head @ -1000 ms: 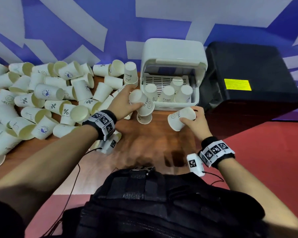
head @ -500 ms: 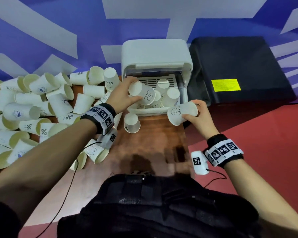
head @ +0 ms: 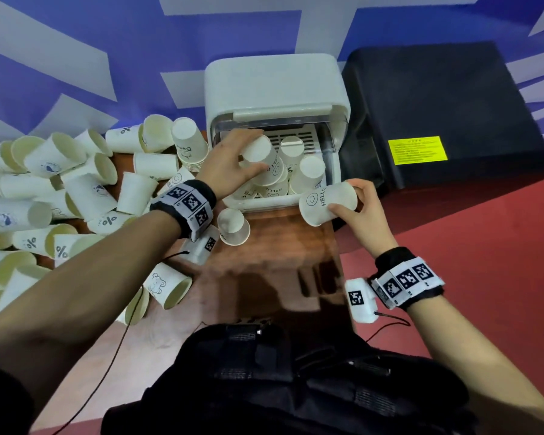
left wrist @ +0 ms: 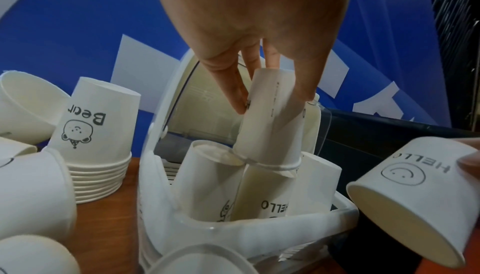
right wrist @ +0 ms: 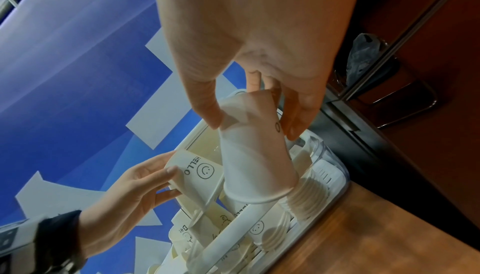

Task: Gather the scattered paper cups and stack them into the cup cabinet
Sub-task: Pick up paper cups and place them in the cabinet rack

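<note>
Nearest to me sat a black backpack (head: 264, 372) at the bottom of the head view, on the near edge of the wooden table (head: 280, 246). A little farther in, one paper cup (head: 233, 226) stood upside down on the table by itself, just in front of the cup cabinet (head: 274, 86). Off to the left was the scattered pile of paper cups (head: 60, 189), mostly lying on their sides, some printed with a percent sign.

My right hand (head: 363, 211) had its fingers and thumb wrapped around a "HELLO" smiley cup (head: 327, 202), tilted on its side just by the cabinet's near right corner, not inside it.

My left hand (head: 230, 164) was a bit farther in, reaching into the cabinet's open front, fingertips gripping another upside-down cup (left wrist: 270, 118) by its base end. That cup's rim sat over the top of one of the inverted cups (head: 308, 174) already standing inside.

A short nested stack with a "Bear" cup (left wrist: 96, 126) on top stood just left of the cabinet. Right of the cabinet sat a black box (head: 437, 114) with a yellow label.
</note>
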### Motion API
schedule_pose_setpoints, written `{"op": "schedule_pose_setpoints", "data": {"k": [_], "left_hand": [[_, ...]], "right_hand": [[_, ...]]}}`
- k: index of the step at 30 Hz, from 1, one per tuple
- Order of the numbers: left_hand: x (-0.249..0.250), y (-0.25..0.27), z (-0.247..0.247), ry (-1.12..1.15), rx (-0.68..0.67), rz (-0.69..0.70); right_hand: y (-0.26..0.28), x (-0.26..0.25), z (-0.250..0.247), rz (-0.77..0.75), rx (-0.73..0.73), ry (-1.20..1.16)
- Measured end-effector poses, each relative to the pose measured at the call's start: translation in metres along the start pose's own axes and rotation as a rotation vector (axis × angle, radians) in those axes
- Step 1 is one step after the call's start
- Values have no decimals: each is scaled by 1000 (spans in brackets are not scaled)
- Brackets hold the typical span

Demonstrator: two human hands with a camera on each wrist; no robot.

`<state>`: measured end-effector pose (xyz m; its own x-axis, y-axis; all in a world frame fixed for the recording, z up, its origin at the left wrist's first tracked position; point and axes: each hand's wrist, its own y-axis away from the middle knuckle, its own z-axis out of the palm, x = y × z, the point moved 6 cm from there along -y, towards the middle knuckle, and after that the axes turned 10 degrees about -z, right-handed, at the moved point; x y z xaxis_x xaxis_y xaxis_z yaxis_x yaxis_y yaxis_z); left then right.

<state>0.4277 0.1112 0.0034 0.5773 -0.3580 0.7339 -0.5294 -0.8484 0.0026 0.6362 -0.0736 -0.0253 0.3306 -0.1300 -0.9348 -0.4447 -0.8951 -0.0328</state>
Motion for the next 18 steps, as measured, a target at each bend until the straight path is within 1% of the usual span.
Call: {"op": "schedule_pose_setpoints", "data": {"k": [6, 8, 11, 15, 18], "left_hand": [[-4, 5, -1, 80, 59, 32], [-3, 5, 5, 62, 12, 47], [-4, 2, 21, -33, -109, 76], [-14, -2, 38, -50, -185, -13], [-13, -4, 48, -56, -230, -51]], "right_hand": [[-3, 2, -1, 1, -1, -14], [-3, 2, -1, 7, -4, -22], [-2, 1, -1, 17, -6, -24], [3, -1, -1, 24, -11, -13], [6, -5, -3, 19, -15, -26]]}}
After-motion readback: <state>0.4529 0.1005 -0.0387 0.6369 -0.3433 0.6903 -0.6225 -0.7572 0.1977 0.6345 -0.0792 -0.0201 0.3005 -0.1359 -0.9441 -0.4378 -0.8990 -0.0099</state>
